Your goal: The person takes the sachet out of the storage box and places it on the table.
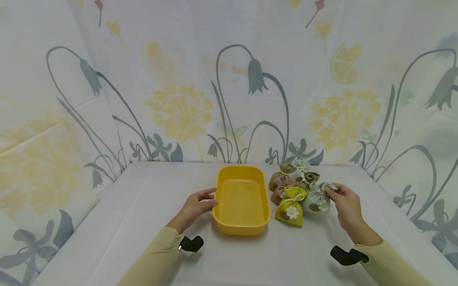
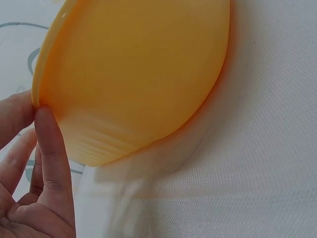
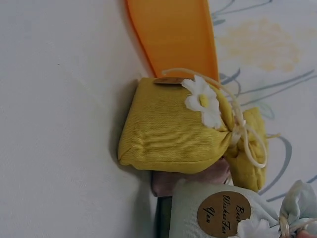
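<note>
My left hand [image 1: 193, 207] pinches the left rim of a yellow plastic tub [image 1: 241, 230], thumb and finger on either side of the edge in the left wrist view. Nothing lies inside the tub. To its right, my right hand [image 1: 346, 204] pinches the gathered top of a pale grey-blue drawstring pouch [image 1: 315, 198]. That pouch carries a white flower and a round brown label [image 3: 223, 214]. Beside it leans a yellow-green pouch [image 1: 290, 208] with a white daisy and a tied cord. In the right wrist view, only a fingertip of the right hand shows at the lower right edge.
Behind these two pouches, several more crowd together: a brownish-pink pouch [image 1: 280, 186], an olive one [image 1: 286, 169] and a pale one [image 1: 301, 165] among them. All stand on a white-covered table [image 1: 250, 258]. A flower-printed cloth [image 1: 186, 71] hangs behind and along the sides.
</note>
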Tool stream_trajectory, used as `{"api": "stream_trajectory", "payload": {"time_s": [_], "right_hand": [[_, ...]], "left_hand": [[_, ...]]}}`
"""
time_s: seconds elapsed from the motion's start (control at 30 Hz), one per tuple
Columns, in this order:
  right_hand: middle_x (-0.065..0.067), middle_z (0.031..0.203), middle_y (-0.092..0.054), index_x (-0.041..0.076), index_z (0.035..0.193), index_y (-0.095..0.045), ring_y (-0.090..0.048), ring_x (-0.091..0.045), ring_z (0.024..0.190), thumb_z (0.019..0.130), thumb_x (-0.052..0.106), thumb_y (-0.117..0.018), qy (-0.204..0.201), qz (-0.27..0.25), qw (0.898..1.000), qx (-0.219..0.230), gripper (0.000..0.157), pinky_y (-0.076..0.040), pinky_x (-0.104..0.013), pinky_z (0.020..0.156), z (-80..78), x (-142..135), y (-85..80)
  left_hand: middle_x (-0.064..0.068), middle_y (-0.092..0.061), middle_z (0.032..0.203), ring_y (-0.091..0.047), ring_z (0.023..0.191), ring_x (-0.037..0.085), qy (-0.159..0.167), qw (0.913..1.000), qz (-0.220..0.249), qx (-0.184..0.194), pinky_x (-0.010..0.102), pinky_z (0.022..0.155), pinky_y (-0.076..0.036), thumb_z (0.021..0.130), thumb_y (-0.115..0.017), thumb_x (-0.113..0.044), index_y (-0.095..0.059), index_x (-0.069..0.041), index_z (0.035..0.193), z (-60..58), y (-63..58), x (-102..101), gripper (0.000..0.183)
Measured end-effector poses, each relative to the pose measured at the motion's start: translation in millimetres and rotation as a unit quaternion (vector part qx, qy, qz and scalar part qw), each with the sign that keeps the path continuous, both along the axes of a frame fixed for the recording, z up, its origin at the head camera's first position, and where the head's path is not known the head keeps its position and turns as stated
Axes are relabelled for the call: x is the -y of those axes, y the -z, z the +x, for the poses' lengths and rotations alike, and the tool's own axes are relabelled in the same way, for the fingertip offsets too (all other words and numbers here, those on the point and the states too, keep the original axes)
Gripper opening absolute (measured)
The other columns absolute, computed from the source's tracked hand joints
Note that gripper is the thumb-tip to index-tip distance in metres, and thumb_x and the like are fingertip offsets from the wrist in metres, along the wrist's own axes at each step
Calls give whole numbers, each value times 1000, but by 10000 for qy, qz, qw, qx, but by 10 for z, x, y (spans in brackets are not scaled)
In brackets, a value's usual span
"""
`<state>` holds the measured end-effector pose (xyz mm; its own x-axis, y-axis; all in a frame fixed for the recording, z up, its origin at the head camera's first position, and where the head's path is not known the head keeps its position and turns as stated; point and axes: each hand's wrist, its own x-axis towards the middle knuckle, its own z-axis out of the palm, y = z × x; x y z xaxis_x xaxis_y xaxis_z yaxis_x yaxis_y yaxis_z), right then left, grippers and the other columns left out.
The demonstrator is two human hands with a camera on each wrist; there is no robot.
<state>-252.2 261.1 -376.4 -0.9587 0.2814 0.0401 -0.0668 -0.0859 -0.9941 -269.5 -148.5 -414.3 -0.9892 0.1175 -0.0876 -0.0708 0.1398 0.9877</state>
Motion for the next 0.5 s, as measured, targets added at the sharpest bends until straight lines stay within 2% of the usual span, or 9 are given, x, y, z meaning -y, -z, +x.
{"api": "stream_trajectory", "payload": {"time_s": [0.1, 0.3, 0.43, 0.5], "right_hand": [[17, 81, -59, 16, 95, -60, -55, 5, 79, 92, 14, -60, -148, 305, 9993, 180, 4, -46, -12, 73, -29, 4, 74], [17, 86, -56, -5, 122, -47, -54, 6, 82, 94, 18, -56, -646, 943, 9921, 509, 37, -46, -13, 76, -54, 4, 187], [14, 92, -55, -10, 130, -38, -53, 7, 84, 95, 23, -55, -995, 1257, 9855, 564, 51, -46, -15, 79, -60, -33, 173], [4, 105, -56, -11, 134, -34, -52, 8, 87, 96, 26, -53, -1283, 1482, 9787, 601, 57, -45, -17, 84, -51, -68, 149]], "left_hand": [[14, -55, 116, -61, 91, 20, 35, 10000, 24, -10, 35, 83, -52, 82, -72, -12, -52, -6, 132, -6, 8, -9, 54], [14, -55, 113, -61, 90, 20, 65, 10000, 55, 18, 34, 83, -52, 80, -74, -13, -54, -6, 131, -15, 27, -30, 55], [13, -56, 109, -61, 88, 19, -35, 10000, -53, -40, 33, 80, -53, 80, -74, -12, -55, -5, 129, -6, 22, -38, 54], [13, -57, 107, -62, 86, 19, -86, 9999, -119, -53, 33, 79, -54, 81, -74, -14, -54, -5, 129, 7, 16, -41, 53]]}}
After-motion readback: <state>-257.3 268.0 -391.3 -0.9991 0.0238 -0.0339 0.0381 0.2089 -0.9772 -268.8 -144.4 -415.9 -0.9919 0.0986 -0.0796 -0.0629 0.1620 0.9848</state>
